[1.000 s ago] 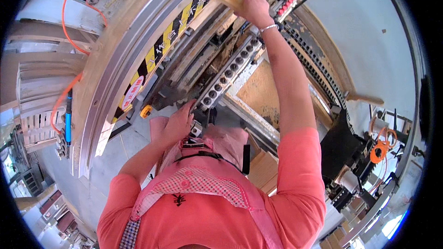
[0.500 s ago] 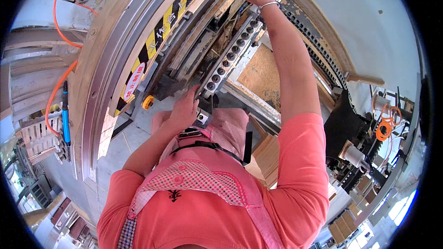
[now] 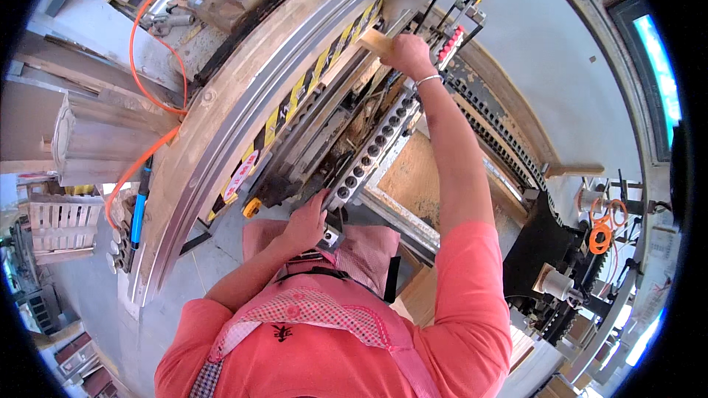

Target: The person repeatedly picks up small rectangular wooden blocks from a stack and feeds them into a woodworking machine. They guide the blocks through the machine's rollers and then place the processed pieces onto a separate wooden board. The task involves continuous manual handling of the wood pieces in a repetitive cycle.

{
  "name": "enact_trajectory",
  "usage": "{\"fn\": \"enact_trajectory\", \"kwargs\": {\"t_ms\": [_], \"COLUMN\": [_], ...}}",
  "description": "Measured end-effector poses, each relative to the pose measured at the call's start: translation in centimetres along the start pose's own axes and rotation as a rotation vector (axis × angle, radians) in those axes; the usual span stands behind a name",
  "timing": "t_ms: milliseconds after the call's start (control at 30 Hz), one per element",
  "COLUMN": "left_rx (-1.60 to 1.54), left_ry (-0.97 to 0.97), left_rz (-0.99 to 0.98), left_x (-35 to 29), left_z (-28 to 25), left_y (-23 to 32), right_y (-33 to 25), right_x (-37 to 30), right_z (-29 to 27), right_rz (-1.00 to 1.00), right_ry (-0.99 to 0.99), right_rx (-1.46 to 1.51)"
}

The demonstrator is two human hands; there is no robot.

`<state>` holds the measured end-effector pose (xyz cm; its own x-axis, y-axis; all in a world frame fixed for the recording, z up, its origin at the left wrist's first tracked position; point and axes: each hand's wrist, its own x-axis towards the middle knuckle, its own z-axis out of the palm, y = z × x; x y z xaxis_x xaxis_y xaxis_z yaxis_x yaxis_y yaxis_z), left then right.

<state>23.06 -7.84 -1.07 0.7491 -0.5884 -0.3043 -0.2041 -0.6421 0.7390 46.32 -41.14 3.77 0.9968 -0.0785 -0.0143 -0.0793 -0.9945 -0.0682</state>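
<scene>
A: Head view, item one?
B: Right hand [image 3: 410, 54], arm stretched out, fingers closed around the near end of a pale wood block [image 3: 375, 42]; the block juts left of the fist, over the striped rail [image 3: 310, 81].
A: Item two?
B: Left hand [image 3: 306, 222], fingers curled against the near end of the drill bar [image 3: 372, 151]: grey metal, long, a row of round sockets.
A: Surround?
B: Orange hose [image 3: 147, 88], glossy, looping over the dusty curved frame.

The person is wearing a coral shirt [image 3: 472, 287], a pink checked apron [image 3: 324, 309] and a thin bracelet [image 3: 428, 81].
</scene>
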Motion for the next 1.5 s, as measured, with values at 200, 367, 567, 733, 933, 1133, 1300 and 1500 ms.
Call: {"fn": "enact_trajectory", "kwargs": {"t_ms": [200, 367, 567, 733, 933, 1133, 1300, 1500], "left_rx": [0.010, 0.046, 0.060, 0.019, 0.030, 0.066, 0.083, 0.083], "left_ry": [0.039, -0.039, 0.002, -0.001, 0.008, -0.002, -0.020, -0.027], "left_rz": [0.048, -0.079, -0.027, -0.033, -0.023, -0.046, -0.059, -0.058], "left_x": [-0.2, -0.1, -0.2, -0.2, -0.2, -0.3, -0.2, -0.2], "left_z": [-0.2, -0.7, -0.3, -0.4, -0.4, -0.2, -0.2, -0.5], "left_y": [0.4, 1.2, 0.9, 0.9, 1.0, 0.5, 0.6, 0.9], "right_y": [0.2, 0.2, 0.4, 0.2, 0.3, 0.1, 0.3, 0.2], "right_x": [0.1, 0.2, 0.6, 0.2, 0.2, 0.0, 0.2, 0.1], "right_z": [0.1, 0.6, 1.2, 0.5, 0.6, 0.3, 0.7, 0.4], "right_rz": [0.024, 0.023, 0.066, 0.034, 0.030, 0.024, 0.032, 0.015], "right_ry": [-0.004, 0.000, -0.031, -0.034, -0.019, -0.021, -0.025, -0.016], "right_rx": [-0.005, 0.014, 0.024, 0.000, -0.011, 0.015, -0.002, -0.036]}}
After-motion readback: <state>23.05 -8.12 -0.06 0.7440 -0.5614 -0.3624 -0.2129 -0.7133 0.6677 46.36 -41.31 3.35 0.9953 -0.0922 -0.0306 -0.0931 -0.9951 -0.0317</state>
